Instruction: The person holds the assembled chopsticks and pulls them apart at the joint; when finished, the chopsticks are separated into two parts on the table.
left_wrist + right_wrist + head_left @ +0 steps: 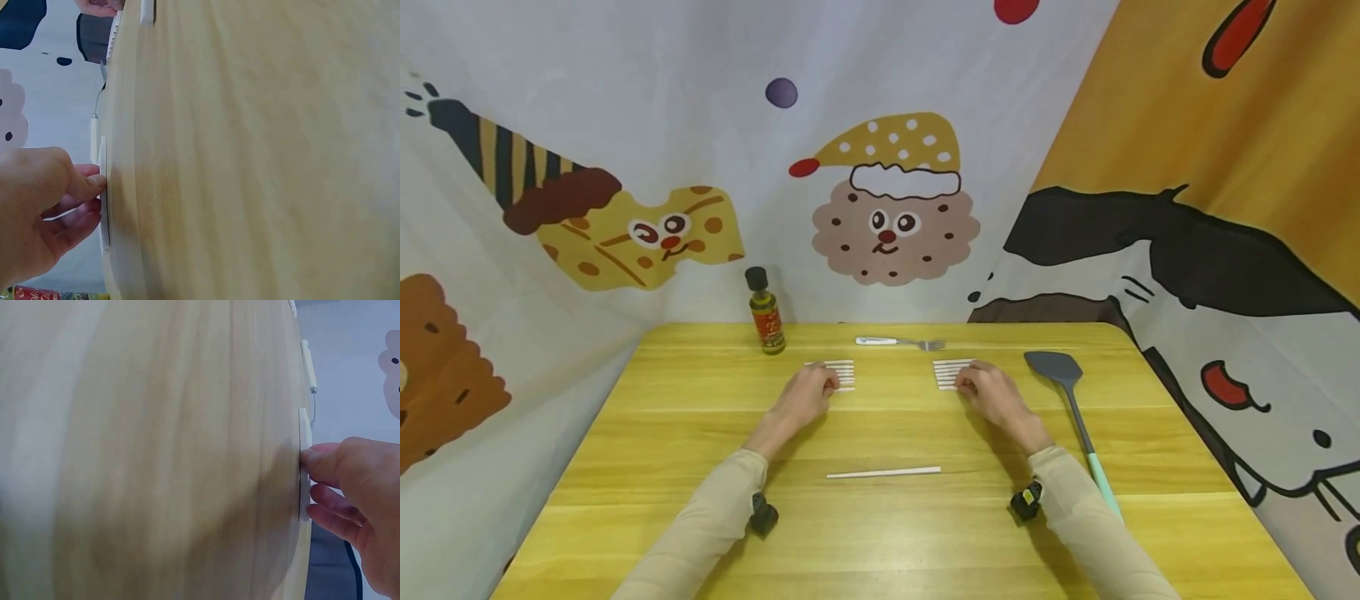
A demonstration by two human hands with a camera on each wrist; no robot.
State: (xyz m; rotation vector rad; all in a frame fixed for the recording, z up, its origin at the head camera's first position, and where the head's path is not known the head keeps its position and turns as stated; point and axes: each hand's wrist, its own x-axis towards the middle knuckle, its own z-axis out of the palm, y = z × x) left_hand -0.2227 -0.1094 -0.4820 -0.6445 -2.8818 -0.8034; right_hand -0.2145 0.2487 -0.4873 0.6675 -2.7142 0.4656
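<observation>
Two rows of short, thin white sticks lie on the wooden table, a left row (847, 380) and a right row (943, 375), each with several sticks side by side. My left hand (808, 392) is at the left row; the left wrist view shows its thumb and fingertips pinching a white stick (105, 231) at the table surface. At the right row, my right hand (995, 394) pinches another white stick (303, 425) between thumb and fingers, low against the table. A longer-looking single white stick (883, 472) lies crosswise between my forearms, untouched.
A fork (898, 342) with a white handle lies behind the rows. At the back left stands a dark-capped bottle (767, 323) with a red label. A grey spatula (1060, 367) with a mint handle lies beside my right arm. Behind the table hangs a cartoon-printed cloth (700, 100).
</observation>
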